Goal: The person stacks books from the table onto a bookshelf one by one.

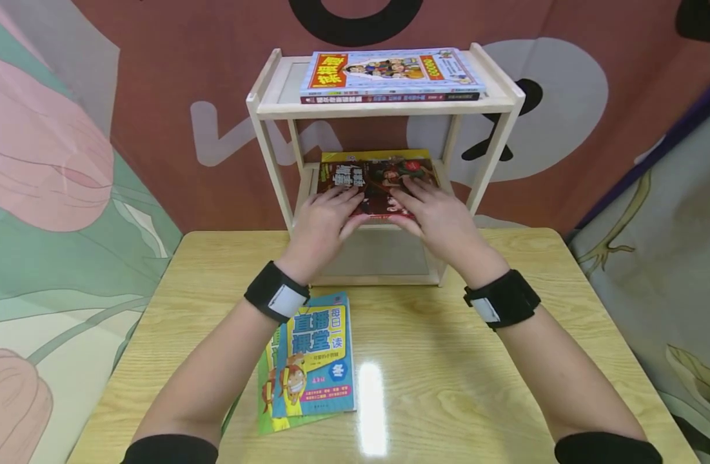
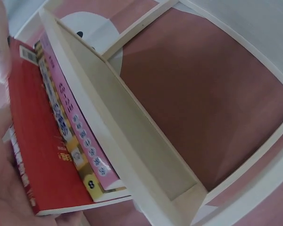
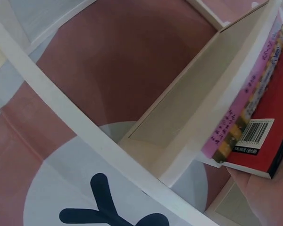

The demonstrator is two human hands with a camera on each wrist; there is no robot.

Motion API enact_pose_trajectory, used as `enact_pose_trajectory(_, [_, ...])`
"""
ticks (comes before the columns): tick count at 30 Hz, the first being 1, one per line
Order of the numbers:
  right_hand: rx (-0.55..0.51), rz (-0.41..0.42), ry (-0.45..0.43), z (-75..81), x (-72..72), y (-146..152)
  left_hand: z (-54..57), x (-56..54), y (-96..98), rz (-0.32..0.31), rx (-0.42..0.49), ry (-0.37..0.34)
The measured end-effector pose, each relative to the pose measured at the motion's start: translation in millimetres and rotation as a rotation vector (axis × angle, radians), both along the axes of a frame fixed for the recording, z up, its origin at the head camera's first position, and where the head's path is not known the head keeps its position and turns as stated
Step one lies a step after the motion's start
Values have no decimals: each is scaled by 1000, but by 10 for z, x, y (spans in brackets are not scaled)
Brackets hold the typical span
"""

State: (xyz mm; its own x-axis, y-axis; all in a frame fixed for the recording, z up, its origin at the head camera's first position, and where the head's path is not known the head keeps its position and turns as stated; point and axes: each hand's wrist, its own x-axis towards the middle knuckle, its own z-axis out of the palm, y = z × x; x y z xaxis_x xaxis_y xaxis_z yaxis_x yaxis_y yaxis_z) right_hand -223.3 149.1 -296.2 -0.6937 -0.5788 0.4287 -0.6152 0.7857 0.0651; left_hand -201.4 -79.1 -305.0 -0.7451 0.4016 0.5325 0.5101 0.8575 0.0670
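A dark red-covered book (image 1: 384, 183) lies on top of a stack on the middle shelf of a small wooden rack (image 1: 384, 111). My left hand (image 1: 325, 222) rests on its left half, fingers laid over the cover and thumb along the front edge. On the right half lies my right hand (image 1: 442, 222) in a matching pose, its thumb toward the other. Below the book, the left wrist view shows a pink book (image 2: 78, 113) and yellow-spined books (image 2: 61, 117). The red back cover (image 3: 269, 108) juts out past them in the right wrist view. Fingertips are partly hidden.
On the rack's top shelf lie a light-blue comic-style book (image 1: 389, 71) and a dark-spined book (image 1: 389, 98) under it. A blue book (image 1: 316, 386) overlaps a green book (image 1: 267, 422) on the wooden table (image 1: 447, 386), near my left forearm. Printed cloth (image 1: 157, 161) hangs behind.
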Motion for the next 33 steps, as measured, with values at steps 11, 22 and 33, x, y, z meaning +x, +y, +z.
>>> enact_pose_trajectory(11, [31, -15, -178, 81, -268, -59, 64, -235, -68, 45, -15, -167])
enact_pose_trajectory(22, [15, -36, -246, 59, -367, -31, 91, -328, -69, 8, 22, -269])
enact_pose_trajectory(33, [-28, -46, -263, 44, -392, -38, 82, -352, -72, 10, 53, -291])
